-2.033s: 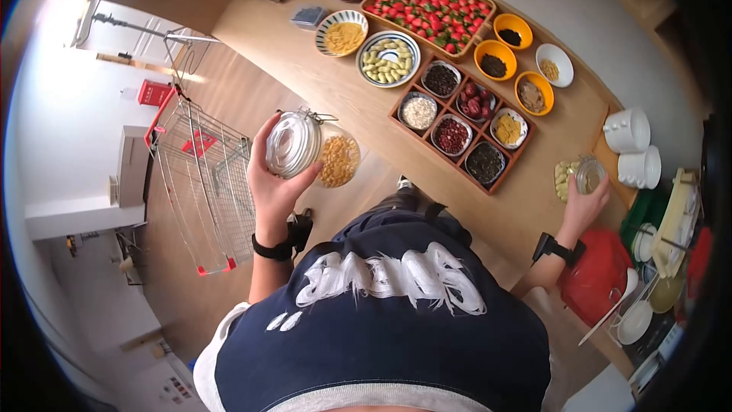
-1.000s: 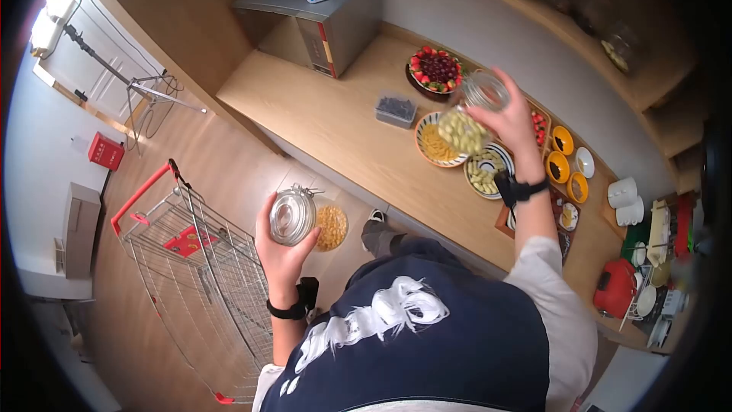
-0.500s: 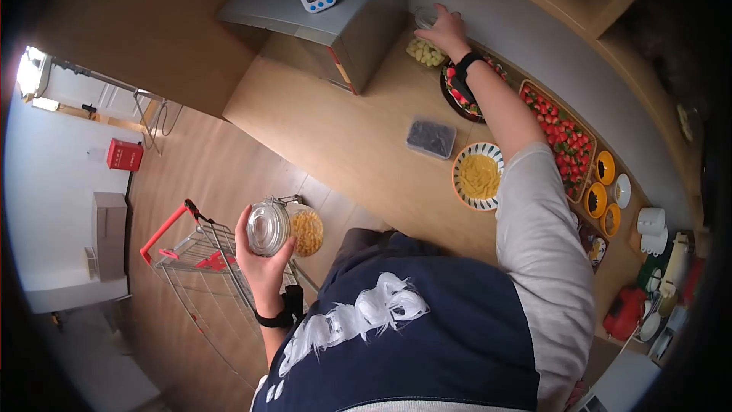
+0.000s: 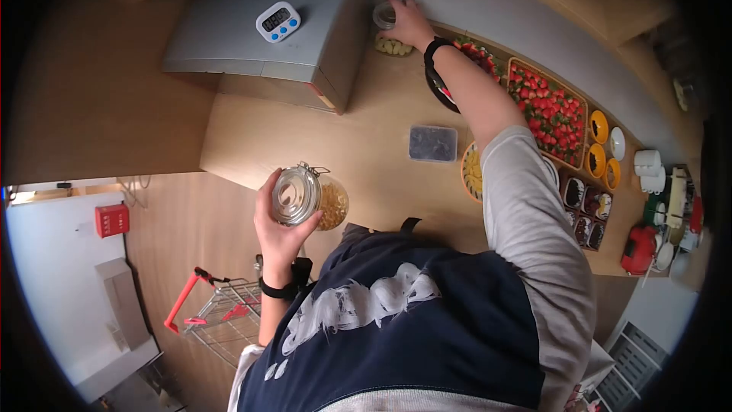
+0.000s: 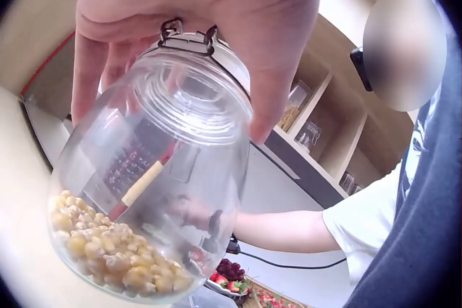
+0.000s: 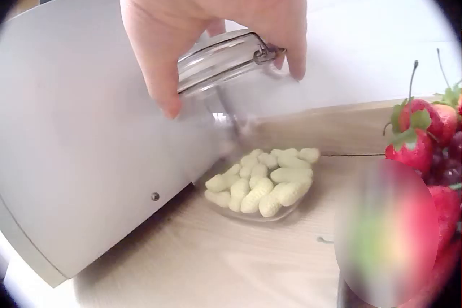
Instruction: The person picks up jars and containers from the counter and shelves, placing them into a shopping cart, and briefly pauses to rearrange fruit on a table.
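Both hands grasp clear glass clamp-lid jars by their tops. Curled round one, the left hand holds the corn jar, smooth and rounded with yellow kernels at its base, near the table's edge. Fingers of the right hand grip the peanut jar, its pale pieces ridged, low at the wooden table beside a grey metal appliance. Between the hands sits a rectangular plastic box; glossy strawberries lie near the right hand.
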The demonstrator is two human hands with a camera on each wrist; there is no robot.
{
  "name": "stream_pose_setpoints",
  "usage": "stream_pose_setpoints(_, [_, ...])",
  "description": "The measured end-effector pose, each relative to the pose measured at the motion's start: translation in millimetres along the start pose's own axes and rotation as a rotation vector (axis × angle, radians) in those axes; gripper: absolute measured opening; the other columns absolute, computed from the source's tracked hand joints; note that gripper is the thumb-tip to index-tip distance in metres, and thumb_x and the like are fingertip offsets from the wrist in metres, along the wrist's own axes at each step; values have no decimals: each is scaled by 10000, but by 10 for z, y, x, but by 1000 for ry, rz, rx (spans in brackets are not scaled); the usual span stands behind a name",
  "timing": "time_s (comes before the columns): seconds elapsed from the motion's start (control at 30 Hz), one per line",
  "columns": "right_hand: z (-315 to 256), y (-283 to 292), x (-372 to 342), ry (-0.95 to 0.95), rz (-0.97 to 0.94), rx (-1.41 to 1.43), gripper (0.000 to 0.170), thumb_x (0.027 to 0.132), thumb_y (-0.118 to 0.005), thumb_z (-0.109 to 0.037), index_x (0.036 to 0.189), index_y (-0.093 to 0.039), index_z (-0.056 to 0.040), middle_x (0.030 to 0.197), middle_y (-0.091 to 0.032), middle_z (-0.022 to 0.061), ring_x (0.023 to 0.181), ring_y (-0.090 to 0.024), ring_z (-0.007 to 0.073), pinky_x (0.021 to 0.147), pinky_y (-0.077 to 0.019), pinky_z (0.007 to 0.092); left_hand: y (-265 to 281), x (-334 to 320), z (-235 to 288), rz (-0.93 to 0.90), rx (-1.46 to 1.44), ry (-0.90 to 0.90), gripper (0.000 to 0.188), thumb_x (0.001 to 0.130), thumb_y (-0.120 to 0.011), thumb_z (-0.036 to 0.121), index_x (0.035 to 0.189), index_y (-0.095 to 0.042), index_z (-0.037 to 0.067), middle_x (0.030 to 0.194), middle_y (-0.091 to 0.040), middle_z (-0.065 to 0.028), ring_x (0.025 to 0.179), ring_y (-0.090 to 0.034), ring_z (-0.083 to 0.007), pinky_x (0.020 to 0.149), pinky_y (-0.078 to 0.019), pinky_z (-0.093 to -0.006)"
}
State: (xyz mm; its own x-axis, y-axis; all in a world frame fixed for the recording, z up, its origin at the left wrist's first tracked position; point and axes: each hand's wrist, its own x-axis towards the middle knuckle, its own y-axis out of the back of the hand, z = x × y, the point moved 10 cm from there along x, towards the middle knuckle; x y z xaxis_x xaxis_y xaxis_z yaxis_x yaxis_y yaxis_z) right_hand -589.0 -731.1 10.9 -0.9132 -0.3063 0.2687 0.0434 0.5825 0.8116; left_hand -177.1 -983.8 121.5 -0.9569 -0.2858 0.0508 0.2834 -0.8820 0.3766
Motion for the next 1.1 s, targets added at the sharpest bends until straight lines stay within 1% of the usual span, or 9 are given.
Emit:
stream_pose_setpoints(0.1, [34,-52,39,15,-9,115,950,639,-893,-337,1448,-445,-119,1264,-485,268,1191,-492,470,1033,-448,468,-32,247,-7,-34,107,-59,889,601,-900,127,1380,-495,-18,1299,-586,-165,1198,-590,-282,1031,-476,-388])
stream_pose_setpoints(0.43, [-15,125,-40,-58,3,-116,912,739,-820,-452,1469,-416,-84,1394,-427,302,1286,-424,494,1085,-404,488,-529,663,302,-219,160,-235,873,603,-914,146,1369,-514,18,1255,-589,-171,1164,-602,-319,986,-503,-398])
stream_pose_setpoints(0.5, [-78,596,-275,-9,201,34,858,795,-768,-457,1465,-414,-55,1431,-411,306,1307,-408,494,1084,-400,496,-766,744,428,-285,166,-280,891,606,-914,147,1385,-499,27,1228,-594,-169,1149,-607,-319,977,-506,-403])
stream_pose_setpoints(0.53, [-206,868,-541,-30,232,71,733,855,-729,-364,1434,-440,-21,1398,-462,283,1301,-444,447,1083,-410,470,-899,793,476,-316,175,-332,909,612,-910,166,1402,-480,35,1193,-592,-175,1122,-607,-336,959,-513,-406])
stream_pose_setpoints(0.67, [-349,1313,-1530,-65,154,220,524,889,-697,-242,1328,-531,-10,1267,-572,217,1182,-556,375,1002,-466,411,-1490,1072,558,-409,226,-392,923,619,-905,204,1415,-468,39,1172,-584,-187,1097,-599,-363,950,-514,-407])
stream_pose_setpoints(0.9, [-413,1525,-2872,-154,50,210,342,897,-670,-118,1222,-605,-31,1145,-620,150,1057,-616,348,901,-497,395,-2223,1670,442,-385,551,-496,914,633,-902,265,1418,-475,75,1169,-587,-191,1078,-581,-362,930,-508,-426])
stream_pose_setpoints(0.97, [-309,1451,-3108,-280,42,219,325,905,-663,-128,1210,-607,-34,1147,-619,143,1051,-613,349,885,-499,401,-2282,1828,379,-310,655,-466,919,641,-900,276,1425,-470,63,1194,-589,-198,1115,-563,-381,966,-486,-444])
stream_pose_setpoints(1.0, [-263,1392,-3188,-270,108,214,316,894,-659,-149,1191,-612,-52,1087,-614,135,965,-615,339,804,-510,413,-2349,1930,266,-315,659,-458,948,634,-906,287,1434,-457,48,1226,-586,-206,1151,-543,-397,1000,-465,-462])
stream_pose_setpoints(1.1, [-201,1090,-3306,-359,30,184,309,893,-655,-152,1187,-619,-65,1082,-616,124,1001,-614,328,830,-515,417,-2511,2129,129,-312,717,-466,935,605,-899,296,1397,-476,32,1268,-570,-209,1175,-519,-399,1001,-471,-455])
